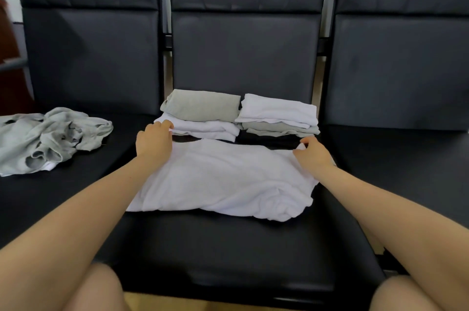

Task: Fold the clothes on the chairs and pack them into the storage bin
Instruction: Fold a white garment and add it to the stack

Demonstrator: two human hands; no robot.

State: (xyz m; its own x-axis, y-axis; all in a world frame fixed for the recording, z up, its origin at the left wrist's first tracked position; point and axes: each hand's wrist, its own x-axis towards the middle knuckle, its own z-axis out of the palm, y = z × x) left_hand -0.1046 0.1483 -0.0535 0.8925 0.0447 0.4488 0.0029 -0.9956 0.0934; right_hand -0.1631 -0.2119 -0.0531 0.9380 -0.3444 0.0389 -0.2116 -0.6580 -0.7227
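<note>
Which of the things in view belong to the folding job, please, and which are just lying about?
Part of the job: white shirt gripped by left hand and right hand; two folded stacks; crumpled grey clothes; chairs.

Just there: brown furniture at the left edge. No storage bin is in view.

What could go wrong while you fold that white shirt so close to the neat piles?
The left hand holds the white shirt right beside the left folded stack, so lifting might knock that stack over. The shirt's near edge is bunched, so the fold may come out lumpy. The right hand only pinches a corner, which might slip.
</note>
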